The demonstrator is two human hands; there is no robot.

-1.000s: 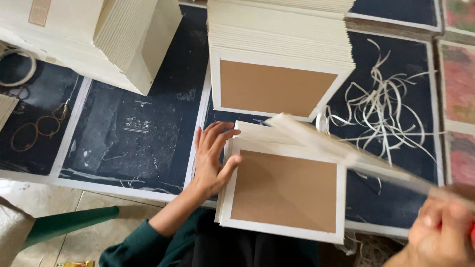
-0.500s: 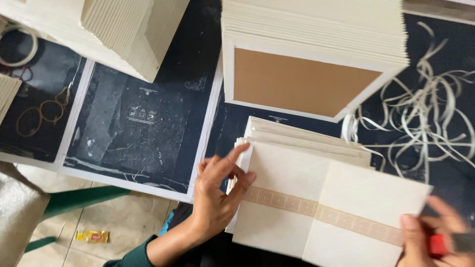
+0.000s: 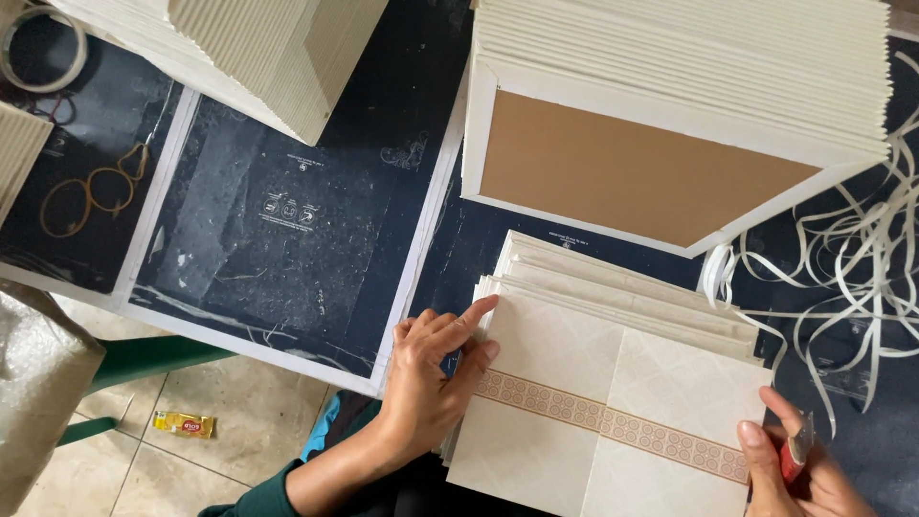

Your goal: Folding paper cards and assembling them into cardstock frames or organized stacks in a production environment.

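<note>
A cream patterned cover point(image 3: 613, 402) with a brown ornamental band lies face up on top of a small stack of the same covers point(image 3: 622, 287) in front of me. My left hand point(image 3: 436, 373) rests flat against the stack's left edge, fingers touching the top cover's corner. My right hand point(image 3: 799, 469) is at the cover's lower right corner and grips a small red-handled cutter point(image 3: 793, 450). Beyond the small stack stands a tall stack of covers point(image 3: 689, 86), its lowest one showing a brown cardboard back point(image 3: 632, 172).
Curled white paper strips point(image 3: 842, 278) lie at the right. Another tilted stack of boards point(image 3: 258, 48) stands at the upper left. Dark printed sheets point(image 3: 278, 220) cover the work surface. Rubber bands point(image 3: 91, 196) and a tape roll point(image 3: 38, 48) lie far left. A tiled floor point(image 3: 230, 421) shows below.
The sheet that was lifted over the stack now lies flat, pattern side up, covering the brown back. My left hand stayed at the stack's left edge; my right hand came to the lower right corner.
</note>
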